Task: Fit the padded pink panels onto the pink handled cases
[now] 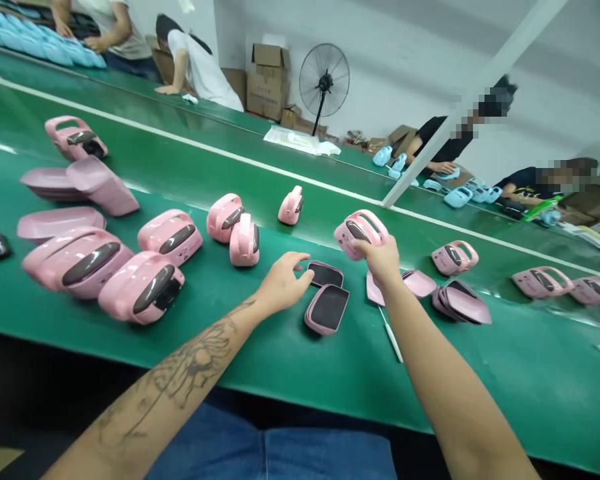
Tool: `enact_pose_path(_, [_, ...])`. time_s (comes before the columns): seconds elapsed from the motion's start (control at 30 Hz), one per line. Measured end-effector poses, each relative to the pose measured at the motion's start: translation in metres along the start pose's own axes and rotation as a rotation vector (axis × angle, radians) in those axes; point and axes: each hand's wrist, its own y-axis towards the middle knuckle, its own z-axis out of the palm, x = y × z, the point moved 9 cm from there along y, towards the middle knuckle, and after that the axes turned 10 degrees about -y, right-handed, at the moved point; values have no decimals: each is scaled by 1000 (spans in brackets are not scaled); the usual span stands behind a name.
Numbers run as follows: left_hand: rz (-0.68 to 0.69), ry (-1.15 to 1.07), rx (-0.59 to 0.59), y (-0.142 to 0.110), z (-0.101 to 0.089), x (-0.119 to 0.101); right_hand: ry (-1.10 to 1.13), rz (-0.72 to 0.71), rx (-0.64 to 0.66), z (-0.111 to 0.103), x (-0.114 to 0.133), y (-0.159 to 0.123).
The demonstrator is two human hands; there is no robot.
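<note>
My right hand is closed around a pink plastic housing with a handle, held just above the green belt. My left hand reaches out with curled fingers, fingertips touching a small pink lid with a dark inset. A second such lid lies just in front of it. Flat pink covers sit right of my right hand.
Several pink housings and pink lids lie on the belt at left; more at right. A thin white stick lies near my right forearm. Other people work at the far benches with blue housings. A fan stands behind.
</note>
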Motion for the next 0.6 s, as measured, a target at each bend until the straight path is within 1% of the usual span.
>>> enact_pose_path(0.03, [10,19,4,15,7,6,-35,57,-48,2,-10,26])
enact_pose_path(0.1, [34,51,14,36,18,18,-98,145,-113,8,-31,62])
enact_pose_path(0.17, [56,73,22,46,26,28,-142,191,-140,15,-50,81])
enact_pose_path(0.23, [70,92,21,48,29,38,-167,198,-141,23,-63,91])
enact_pose_path(0.33, [91,130,32,46,31,50,-200,188,-126,30,-73,97])
enact_pose_path(0.43, [115,185,73,43,34,56,-265,185,-132,21,-73,94])
enact_pose_path(0.53, [120,228,106,43,38,58,-352,145,-142,3,-63,76])
enact_pose_path(0.6, [119,248,117,43,40,58,-403,102,-68,0,-58,54])
